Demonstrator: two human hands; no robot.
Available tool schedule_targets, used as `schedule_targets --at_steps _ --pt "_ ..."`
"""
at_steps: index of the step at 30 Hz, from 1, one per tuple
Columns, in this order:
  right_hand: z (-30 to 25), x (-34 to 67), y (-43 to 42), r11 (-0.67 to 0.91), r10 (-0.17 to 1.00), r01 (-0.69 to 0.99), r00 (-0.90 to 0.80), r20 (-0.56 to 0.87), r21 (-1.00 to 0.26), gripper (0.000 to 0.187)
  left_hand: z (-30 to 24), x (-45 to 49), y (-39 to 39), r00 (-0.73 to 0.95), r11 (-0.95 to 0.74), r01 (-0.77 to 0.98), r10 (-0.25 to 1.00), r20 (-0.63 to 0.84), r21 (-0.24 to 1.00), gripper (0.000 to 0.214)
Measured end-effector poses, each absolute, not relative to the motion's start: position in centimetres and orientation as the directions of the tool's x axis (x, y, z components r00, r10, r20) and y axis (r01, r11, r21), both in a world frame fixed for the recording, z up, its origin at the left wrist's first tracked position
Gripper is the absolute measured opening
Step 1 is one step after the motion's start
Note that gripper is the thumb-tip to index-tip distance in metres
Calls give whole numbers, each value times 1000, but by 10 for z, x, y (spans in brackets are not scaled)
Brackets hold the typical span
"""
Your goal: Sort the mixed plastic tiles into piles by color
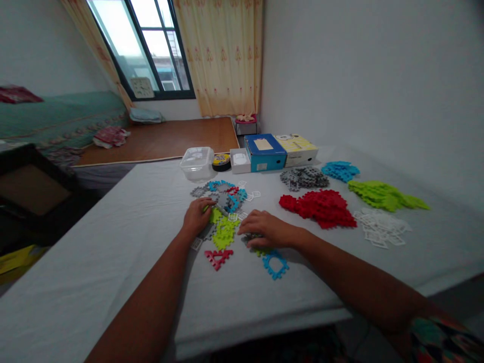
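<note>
My left hand [197, 217] rests at the left edge of a mixed pile of flat toothed plastic building pieces. Its fingers lie loosely bent over grey and lime pieces [224, 232]. My right hand [266, 229] reaches in from the right, palm down with fingers apart, over a few grey and green pieces that it partly hides. Nearer to me lie a red triangular piece [218, 258] and a blue ring-shaped piece [275, 265]. Beyond my hands are grey, blue and red pieces [223, 194], with small white square frames [256, 194] beside them.
To the right lie sorted heaps: red [321, 207], grey [304, 177], blue [340, 170], lime [383, 195] and white frames [381, 227]. Along the back stand a clear plastic tub [197, 162], a black-and-yellow round tin [221, 162], a blue box [266, 154] and a yellow box [295, 149].
</note>
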State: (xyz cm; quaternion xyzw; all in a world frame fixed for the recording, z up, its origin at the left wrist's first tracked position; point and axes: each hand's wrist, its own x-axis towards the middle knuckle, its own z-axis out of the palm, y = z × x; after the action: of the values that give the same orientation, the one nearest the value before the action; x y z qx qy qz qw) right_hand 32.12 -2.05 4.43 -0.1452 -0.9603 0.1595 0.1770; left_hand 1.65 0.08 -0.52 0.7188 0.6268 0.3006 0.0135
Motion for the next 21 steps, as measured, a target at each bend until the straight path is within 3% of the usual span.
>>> schedule_targets --at_steps 3,8,10,16,21 --pt "39 319 -21 897 318 203 -914 254 -394 37 -5 17 0 43 -225 890 907 419 396 32" --pt "33 326 -3 876 465 340 -785 409 -342 31 -4 19 1 38 -217 893 910 414 395 32" --pt "35 319 -11 883 465 361 -760 454 -299 29 -4 19 1 37 -216 893 910 413 395 32" --pt "39 283 -67 991 106 77 -947 302 -107 31 -8 17 1 32 -221 892 901 433 395 31" --pt "35 276 -76 996 81 85 -965 248 6 29 -6 16 1 43 -236 885 900 434 401 30"
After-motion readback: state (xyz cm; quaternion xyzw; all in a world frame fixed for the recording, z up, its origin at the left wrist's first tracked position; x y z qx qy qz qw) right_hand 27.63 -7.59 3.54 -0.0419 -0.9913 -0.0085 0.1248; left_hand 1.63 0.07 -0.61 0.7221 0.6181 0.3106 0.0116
